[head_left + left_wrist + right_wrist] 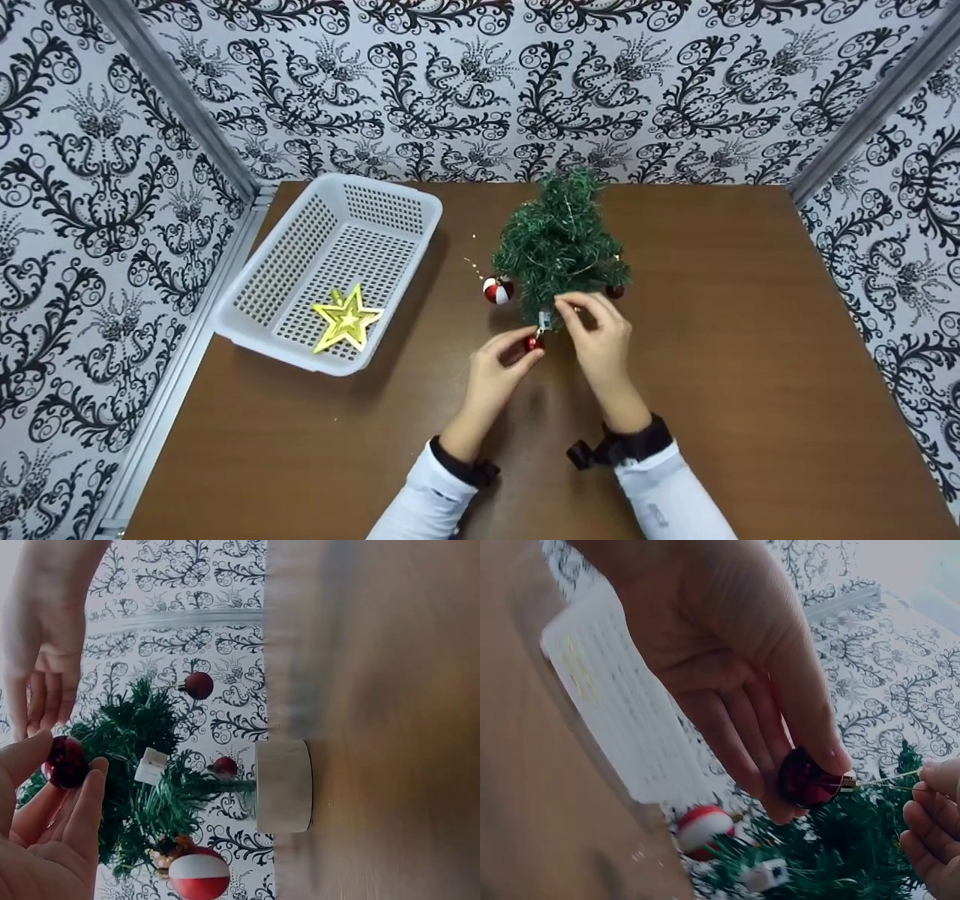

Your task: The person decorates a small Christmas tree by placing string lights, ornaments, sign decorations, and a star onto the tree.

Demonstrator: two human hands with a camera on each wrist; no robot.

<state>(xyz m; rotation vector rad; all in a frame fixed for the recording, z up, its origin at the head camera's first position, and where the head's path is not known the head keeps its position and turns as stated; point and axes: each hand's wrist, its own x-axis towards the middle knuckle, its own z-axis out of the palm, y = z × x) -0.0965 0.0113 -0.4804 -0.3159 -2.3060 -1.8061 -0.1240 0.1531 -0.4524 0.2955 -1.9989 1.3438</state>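
Note:
My left hand [495, 373] pinches a small shiny red ball ornament [808, 778] between thumb and fingers, in front of the small green Christmas tree [559, 240]. From the ornament's gold cap a thin gold string [889, 778] stretches to my right hand [604, 341], whose thumb and forefinger pinch it. In the right wrist view the string is pulled fairly straight beside the branches. Close by, a small white box-like piece [151, 766] sits among the branches. A red-and-white striped ball [498, 289] hangs at the tree's left side.
A white plastic basket [232, 319] stands on the left of the brown table [735, 360], with a gold star [348, 320] inside. More dark red balls [199, 685] hang on the tree, which stands on a pale round base [284, 786]. Patterned walls surround the table.

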